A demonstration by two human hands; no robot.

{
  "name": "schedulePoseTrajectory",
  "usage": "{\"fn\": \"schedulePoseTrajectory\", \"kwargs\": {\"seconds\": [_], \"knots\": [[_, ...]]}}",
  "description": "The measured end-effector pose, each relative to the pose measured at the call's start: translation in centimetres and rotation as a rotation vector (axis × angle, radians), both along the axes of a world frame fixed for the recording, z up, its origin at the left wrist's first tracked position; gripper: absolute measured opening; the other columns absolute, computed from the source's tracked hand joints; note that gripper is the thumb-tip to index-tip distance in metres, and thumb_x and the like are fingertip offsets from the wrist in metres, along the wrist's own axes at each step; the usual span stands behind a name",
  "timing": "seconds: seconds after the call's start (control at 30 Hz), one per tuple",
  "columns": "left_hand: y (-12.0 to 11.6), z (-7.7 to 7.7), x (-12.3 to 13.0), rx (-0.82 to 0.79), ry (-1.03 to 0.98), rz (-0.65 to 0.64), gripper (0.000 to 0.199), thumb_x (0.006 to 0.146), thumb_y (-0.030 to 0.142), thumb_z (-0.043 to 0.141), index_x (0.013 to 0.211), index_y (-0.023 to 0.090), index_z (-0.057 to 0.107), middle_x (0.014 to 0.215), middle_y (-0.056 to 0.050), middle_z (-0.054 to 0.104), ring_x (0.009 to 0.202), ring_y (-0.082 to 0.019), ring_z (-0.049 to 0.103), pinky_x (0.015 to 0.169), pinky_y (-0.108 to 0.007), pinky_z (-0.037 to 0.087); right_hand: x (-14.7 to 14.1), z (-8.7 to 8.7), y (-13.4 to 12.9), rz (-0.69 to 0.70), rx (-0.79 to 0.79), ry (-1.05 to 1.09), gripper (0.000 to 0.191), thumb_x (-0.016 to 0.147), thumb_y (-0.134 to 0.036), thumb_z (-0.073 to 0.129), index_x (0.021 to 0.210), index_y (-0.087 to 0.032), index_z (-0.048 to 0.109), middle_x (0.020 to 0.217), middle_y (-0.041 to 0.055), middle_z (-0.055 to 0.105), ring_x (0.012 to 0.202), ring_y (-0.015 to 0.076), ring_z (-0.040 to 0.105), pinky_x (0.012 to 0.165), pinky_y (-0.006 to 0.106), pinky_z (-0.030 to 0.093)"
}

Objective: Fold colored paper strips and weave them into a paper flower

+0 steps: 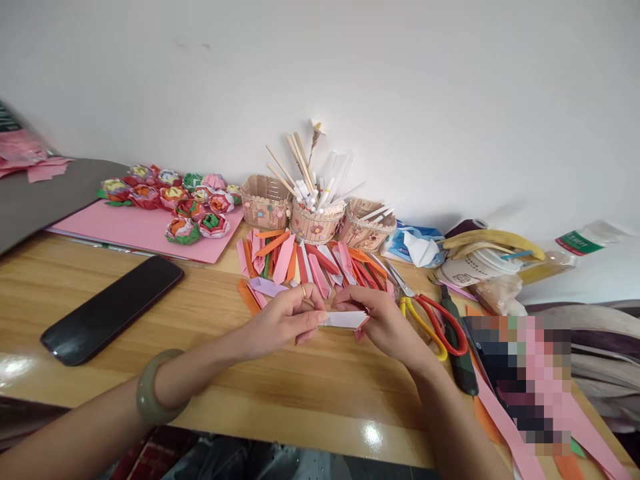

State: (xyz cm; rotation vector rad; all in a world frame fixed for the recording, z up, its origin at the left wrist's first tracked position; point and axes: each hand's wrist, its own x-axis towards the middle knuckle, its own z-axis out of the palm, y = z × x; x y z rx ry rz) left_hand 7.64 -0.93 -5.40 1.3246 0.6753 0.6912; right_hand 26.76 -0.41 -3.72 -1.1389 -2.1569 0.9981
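Note:
Between my two hands is a white folded paper strip (345, 321), held just above the table's front half. My left hand (286, 316), with a ring and a jade-coloured bangle, pinches its left end between thumb and fingers. At its right end the fingers of my right hand (383, 321) are closed on the paper; a bit of pink shows below them. Just behind my hands lies a pile of folded paper strips (285, 257) in pink, orange, red, white and green. A lilac folded piece (269, 287) rests near my left fingers.
Scissors (433, 320) and a dark green tool (457, 360) lie right of my right hand. Three decorated baskets (317, 223) stand behind the pile. Several paper flowers (190, 210) sit on pink sheets (110, 223). A black oblong case (113, 310) is at left, tissues (413, 244) at right.

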Motion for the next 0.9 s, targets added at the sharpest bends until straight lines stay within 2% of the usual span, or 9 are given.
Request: {"fn": "schedulePoseTrajectory", "kwargs": {"seconds": [0.13, 0.27, 0.43, 0.53, 0.77, 0.9], "knots": [[-0.1, 0.1, 0.1, 0.004, 0.145, -0.056, 0.015, 0.081, 0.029, 0.048, 0.074, 0.017, 0.041, 0.049, 0.009, 0.039, 0.044, -0.005, 0.033, 0.042, -0.018, 0.024, 0.2, -0.1, 0.2, 0.007, 0.092, -0.113, 0.016, 0.086, -0.021, 0.045, 0.081, -0.016, 0.06, 0.076, 0.0034, 0.061, 0.069, 0.0131, 0.055, 0.065, 0.023, 0.041], [-0.2, -0.2, 0.3, 0.071, 0.289, -0.075, 0.013, 0.08, 0.028, 0.046, 0.074, 0.018, 0.042, 0.051, 0.008, 0.038, 0.046, -0.006, 0.034, 0.043, -0.018, 0.025, 0.8, -0.1, 0.3, -0.012, 0.161, -0.21, 0.014, 0.085, -0.022, 0.049, 0.08, -0.017, 0.061, 0.071, 0.0011, 0.062, 0.063, 0.0113, 0.053, 0.062, 0.021, 0.039], [-0.1, -0.6, 0.5, 0.252, 0.429, 0.044, 0.009, 0.079, 0.024, 0.045, 0.073, 0.018, 0.046, 0.056, 0.005, 0.043, 0.051, -0.009, 0.039, 0.047, -0.019, 0.03, 0.1, 0.4, -0.6, -0.073, 0.187, -0.303, 0.018, 0.087, -0.024, 0.044, 0.078, -0.017, 0.059, 0.065, 0.0008, 0.06, 0.056, 0.0114, 0.051, 0.053, 0.02, 0.034], [-0.1, -0.8, 0.7, 0.29, 0.497, 0.101, 0.008, 0.08, 0.024, 0.043, 0.075, 0.019, 0.046, 0.055, 0.005, 0.045, 0.05, -0.011, 0.043, 0.049, -0.021, 0.032, -0.7, 0.2, -1.2, -0.107, 0.214, -0.327, 0.018, 0.088, -0.024, 0.041, 0.081, -0.018, 0.057, 0.067, 0.0013, 0.062, 0.056, 0.0119, 0.054, 0.053, 0.021, 0.033], [0.2, -1.7, 1.0, 0.273, 0.496, 0.255, 0.017, 0.085, 0.033, 0.038, 0.076, 0.019, 0.044, 0.051, 0.006, 0.046, 0.05, -0.012, 0.046, 0.052, -0.024, 0.032, -1.8, -0.7, -1.8, -0.187, 0.325, -0.364, 0.02, 0.088, -0.024, 0.039, 0.082, -0.017, 0.057, 0.064, 0.0026, 0.063, 0.054, 0.013, 0.056, 0.052, 0.021, 0.032], [0.4, -2.3, 1.2, 0.177, 0.38, 0.315, 0.017, 0.084, 0.033, 0.038, 0.076, 0.019, 0.042, 0.049, 0.007, 0.042, 0.049, -0.011, 0.041, 0.051, -0.023, 0.03, -2.3, -1.1, -2.2, -0.211, 0.348, -0.308, 0.021, 0.088, -0.023, 0.04, 0.083, -0.016, 0.059, 0.062, 0.0023, 0.063, 0.05, 0.0117, 0.053, 0.05, 0.021, 0.032]]}}
